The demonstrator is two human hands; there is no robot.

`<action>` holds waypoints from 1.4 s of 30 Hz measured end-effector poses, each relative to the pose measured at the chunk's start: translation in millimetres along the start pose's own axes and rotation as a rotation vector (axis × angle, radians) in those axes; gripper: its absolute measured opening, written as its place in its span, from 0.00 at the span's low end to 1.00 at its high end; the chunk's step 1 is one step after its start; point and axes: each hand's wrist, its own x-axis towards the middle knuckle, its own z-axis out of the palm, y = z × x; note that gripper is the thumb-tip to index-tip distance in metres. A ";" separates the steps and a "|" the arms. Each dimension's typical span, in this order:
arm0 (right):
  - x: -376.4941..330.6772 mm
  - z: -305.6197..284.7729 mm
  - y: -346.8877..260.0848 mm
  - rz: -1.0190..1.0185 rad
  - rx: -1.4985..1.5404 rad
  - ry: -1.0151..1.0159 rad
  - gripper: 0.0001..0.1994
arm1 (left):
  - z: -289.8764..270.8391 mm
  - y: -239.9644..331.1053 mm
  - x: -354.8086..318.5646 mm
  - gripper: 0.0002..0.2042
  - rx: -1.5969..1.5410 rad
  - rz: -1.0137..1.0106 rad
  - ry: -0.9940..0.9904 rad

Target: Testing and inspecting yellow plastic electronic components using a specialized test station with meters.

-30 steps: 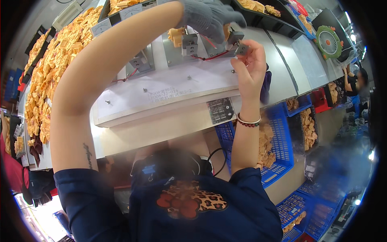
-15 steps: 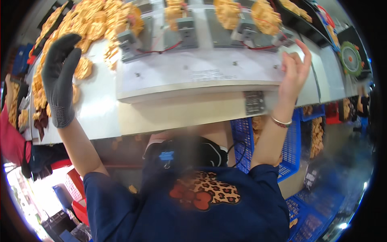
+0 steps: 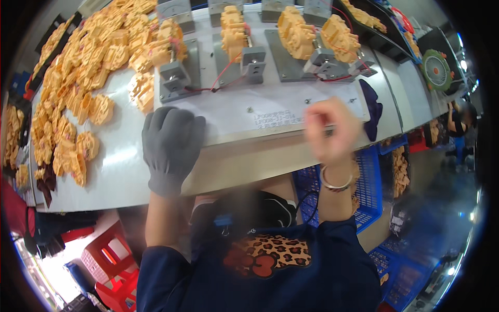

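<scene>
My left hand point(image 3: 173, 148), in a grey knit glove, is at the left front corner of a white board point(image 3: 228, 120). Its fingers are curled; their tips and anything inside are hidden. My bare right hand point(image 3: 333, 130), a bracelet point(image 3: 335, 179) at its wrist, is over the board's right front part, smeared by motion. Several grey metal clamps point(image 3: 253, 65) stand on the board, joined by red wires point(image 3: 222, 73). Yellow-orange plastic moulded parts point(image 3: 296, 34) sit at these clamps. A dark purple cloth-like piece point(image 3: 370, 109) lies beside the board's right end.
A large heap of similar plastic parts point(image 3: 99, 57) covers the table's left side. Panel meters point(image 3: 174, 13) stand behind the clamps. A green-rimmed fan point(image 3: 436, 70) is at the far right. Blue crates point(image 3: 369, 182) stand below the table edge; red stools point(image 3: 109, 252) are at lower left.
My left hand has come right and nearer, from open beside the heap to curled at the board's corner. My right hand has moved left and nearer. The view has shifted, showing more of the meters.
</scene>
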 end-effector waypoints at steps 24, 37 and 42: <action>8.1 4.2 21.1 0.121 -0.345 0.074 0.06 | 4.4 6.4 2.0 0.06 -0.016 -0.094 0.016; 1.5 -20.2 51.1 0.111 -0.546 0.357 0.06 | -1.9 1.6 -0.7 0.07 0.020 -0.103 0.034; -34.8 -40.9 103.2 0.181 -0.480 0.281 0.04 | 1.7 0.6 4.6 0.08 -0.019 0.085 0.008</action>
